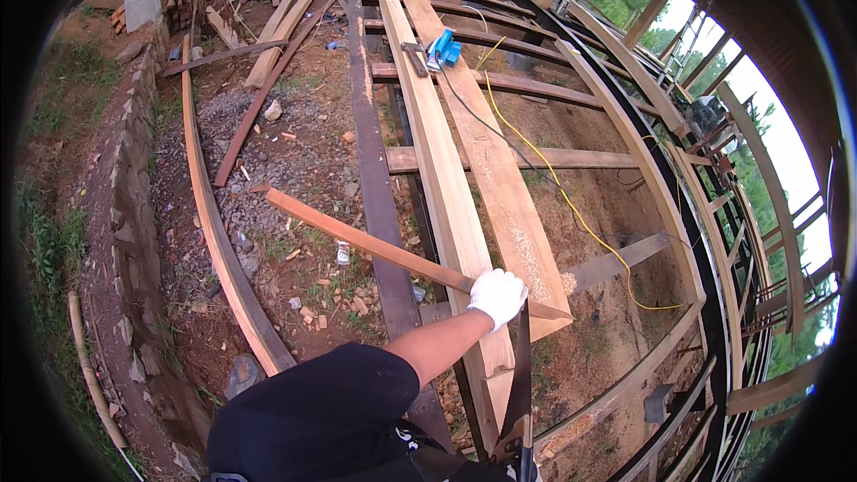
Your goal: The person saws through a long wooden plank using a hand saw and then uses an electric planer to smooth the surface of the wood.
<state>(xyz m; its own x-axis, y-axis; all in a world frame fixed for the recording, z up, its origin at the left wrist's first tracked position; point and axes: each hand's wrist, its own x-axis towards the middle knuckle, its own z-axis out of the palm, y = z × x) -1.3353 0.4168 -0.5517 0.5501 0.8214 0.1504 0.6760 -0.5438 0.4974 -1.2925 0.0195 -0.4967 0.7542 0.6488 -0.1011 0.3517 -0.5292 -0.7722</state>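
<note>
My left hand, in a white glove, is closed over a narrow reddish wooden strip and presses it down on a thick pale beam. The strip lies crosswise, its far end reaching out to the left over the ground. Just right of the glove a handsaw stands steeply with its blade against the strip. The saw's handle is at the lower edge of the picture. My right hand does not show there.
A wide plank with sawdust lies alongside the beam, bearing a blue power tool. A hammer rests on the beam. A yellow cord runs over the open joists. Offcuts and a curved timber lie left.
</note>
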